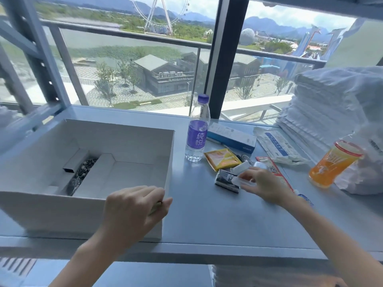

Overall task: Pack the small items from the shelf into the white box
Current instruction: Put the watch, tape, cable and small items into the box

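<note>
Right grip: the right hand (263, 185) pinches a small clear plastic piece (243, 181) between thumb and fingertips, clamped on it just above the shelf.
Left grip: the left hand (132, 212) curls its fingers over the top edge of the white box (62, 212) at its near right corner, closed on the wall.
Under the right hand: a small black-and-white packet (224, 180) lies flat, touching the clear piece.
Task items: they lie loose on the right half of the shelf, outside the box.
Box: open-topped, on the left of the shelf; a dark speckled item (83, 172) and a small grey block (75, 160) lie on its floor.
Near the packet: a yellow sachet (222, 159) just beyond it, a red-edged strip (272, 167) to the right, partly under the hand.
Farther back: a purple-labelled water bottle (198, 133) stands upright between box and sachet; a blue-and-white carton (232, 137) and a flat white pouch (277, 145) lie behind.
Far right: a tilted orange bottle (333, 164) leans on a white plastic bag (369, 175); a stack of folded white cloths (331, 106) rises behind.
Shelf: a pale blue-grey metal shelf (207, 214) with an upright post (41, 59) at left.
Room: a large window (134, 69) with a dark mullion (226, 59) looks onto buildings, water and a Ferris wheel.
</note>
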Tool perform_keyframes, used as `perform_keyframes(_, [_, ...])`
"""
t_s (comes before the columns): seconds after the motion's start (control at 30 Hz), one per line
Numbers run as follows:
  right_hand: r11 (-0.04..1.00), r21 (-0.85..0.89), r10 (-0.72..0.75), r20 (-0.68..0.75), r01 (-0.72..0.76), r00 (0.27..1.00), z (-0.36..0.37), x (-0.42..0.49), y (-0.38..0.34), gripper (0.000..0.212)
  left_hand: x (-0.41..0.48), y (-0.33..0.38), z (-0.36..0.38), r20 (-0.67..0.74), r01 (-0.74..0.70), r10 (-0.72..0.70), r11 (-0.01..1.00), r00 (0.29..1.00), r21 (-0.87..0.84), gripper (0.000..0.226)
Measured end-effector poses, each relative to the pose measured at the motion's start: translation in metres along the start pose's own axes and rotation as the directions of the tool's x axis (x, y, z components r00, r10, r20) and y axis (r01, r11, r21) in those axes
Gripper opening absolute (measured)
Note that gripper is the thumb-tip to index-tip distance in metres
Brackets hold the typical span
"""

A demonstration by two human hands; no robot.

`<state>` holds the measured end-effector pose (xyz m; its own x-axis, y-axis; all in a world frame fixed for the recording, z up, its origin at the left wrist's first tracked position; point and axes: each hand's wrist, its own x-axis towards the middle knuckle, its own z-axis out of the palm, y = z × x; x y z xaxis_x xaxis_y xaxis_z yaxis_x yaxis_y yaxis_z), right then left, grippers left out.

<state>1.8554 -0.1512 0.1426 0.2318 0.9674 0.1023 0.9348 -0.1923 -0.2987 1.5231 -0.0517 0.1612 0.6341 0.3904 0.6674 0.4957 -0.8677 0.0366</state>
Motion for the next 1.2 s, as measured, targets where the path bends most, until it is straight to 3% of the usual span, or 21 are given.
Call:
perform_keyframes(0.13, [0.988, 0.077, -0.132, -0.040, 0.135, 0.990, -0.020, 0.014, -0.039, 0.022, -0.005, -0.013, -0.006, 0.060, -0.139, 0.142, 0.989, 0.988, -0.059, 0.038])
perform_keyframes(0.37, [0.923, 0.104, -0.351, -0.172, 0.371, 0.921, -0.050, 0.042, -0.147, 0.022, -0.023, -0.089, -0.033, 0.103, -0.195, 0.202, 0.978, 0.974, -0.071, 0.044])
perform_keyframes(0.53, [0.880, 0.101, -0.454, -0.107, 0.464, 0.885, -0.044, 0.074, -0.216, 0.025, -0.036, -0.157, -0.061, 0.202, -0.249, 0.264, 0.964, 0.943, -0.096, 0.045])
perform_keyframes(0.7, [0.912, -0.032, -0.408, 0.038, 0.409, 0.912, -0.006, 0.119, -0.256, 0.024, -0.020, -0.218, -0.082, 0.225, -0.105, 0.143, 0.979, 0.964, -0.173, 0.047])
perform_keyframes(0.83, [0.886, -0.240, -0.379, 0.115, 0.396, 0.918, 0.022, 0.144, -0.270, 0.020, -0.004, -0.246, -0.069, 0.261, -0.076, 0.136, 0.971, 0.956, -0.228, 0.030])
perform_keyframes(0.97, [0.903, -0.302, -0.226, 0.270, 0.305, 0.936, 0.055, 0.168, -0.277, 0.029, 0.014, -0.259, -0.047, 0.359, 0.034, 0.160, 0.877, 0.920, -0.479, 0.027])
perform_keyframes(1.07, [0.883, -0.409, -0.091, 0.334, 0.231, 0.938, 0.083, 0.184, -0.274, 0.031, 0.021, -0.263, -0.036, 0.447, 0.033, 0.173, 0.908, 0.878, -0.418, 0.046])
perform_keyframes(1.2, [0.843, -0.468, -0.076, 0.383, 0.264, 0.921, 0.112, 0.197, -0.270, 0.023, 0.018, -0.262, -0.034, 0.468, 0.036, 0.122, 0.949, 0.875, -0.315, 0.043])
